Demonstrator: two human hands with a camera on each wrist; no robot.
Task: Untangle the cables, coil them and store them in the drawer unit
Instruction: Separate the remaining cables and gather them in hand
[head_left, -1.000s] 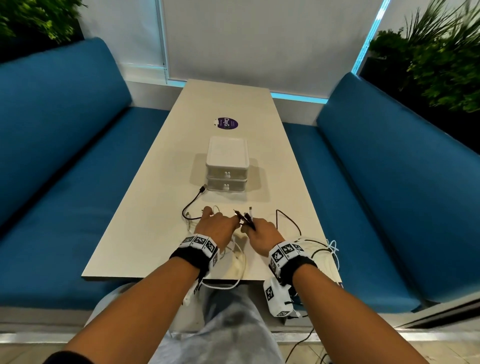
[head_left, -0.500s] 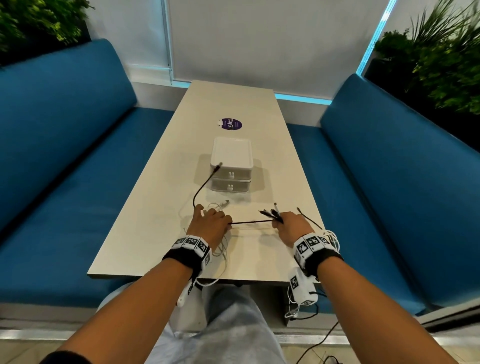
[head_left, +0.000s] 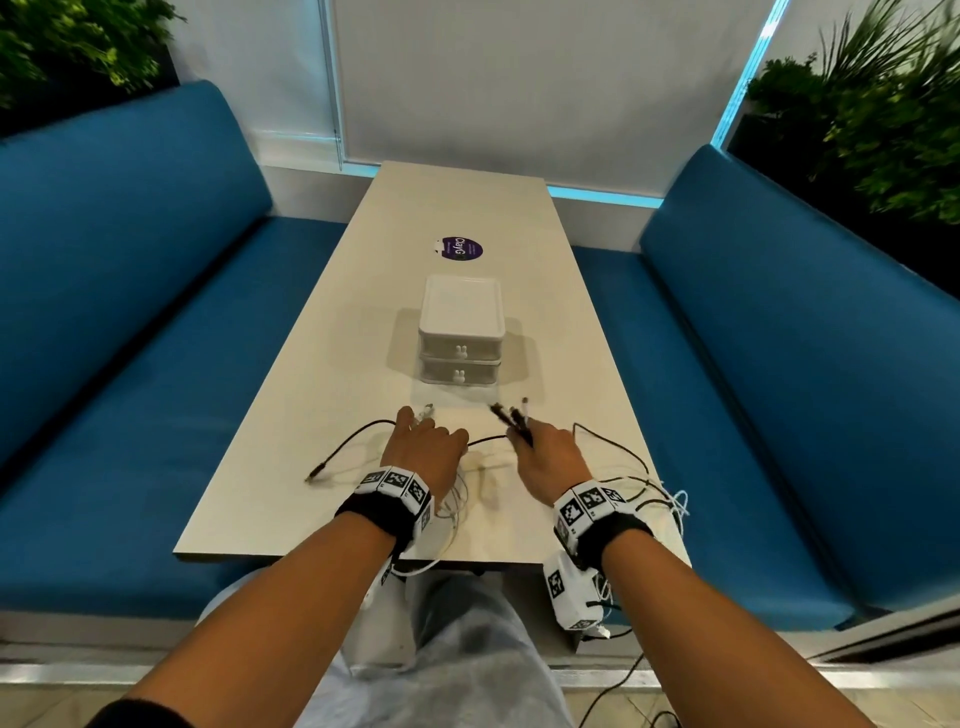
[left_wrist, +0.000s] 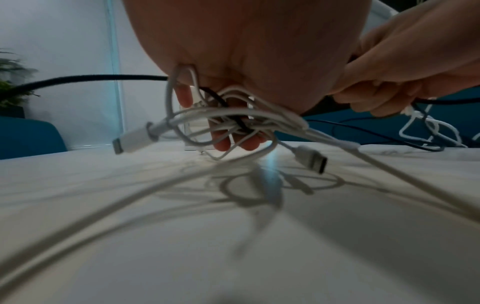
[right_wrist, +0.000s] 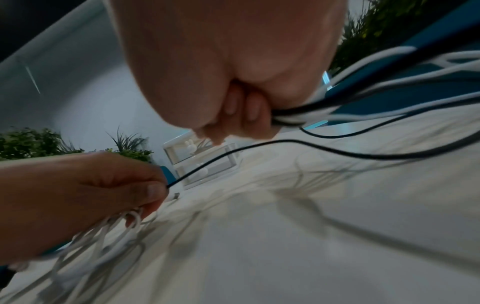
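Hands low over table (head_left: 322, 426) near edge, palms down. Left hand (head_left: 423, 452) curled round knot of smooth white cables (left_wrist: 233, 123). Right hand (head_left: 545, 457) pinches thin black cable (head_left: 488, 440) ends.

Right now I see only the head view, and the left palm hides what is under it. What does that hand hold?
Observer: In the left wrist view the left hand grips a knot of white cables, with a black cable threaded through it.
Operator: Are any plugs free of the knot?
Observer: Yes, two. The left white plug and the right white plug both hang out of it.
Operator: And the right hand?
Observer: In the right wrist view the right hand has its fingers curled round a cable bundle of black and white strands.
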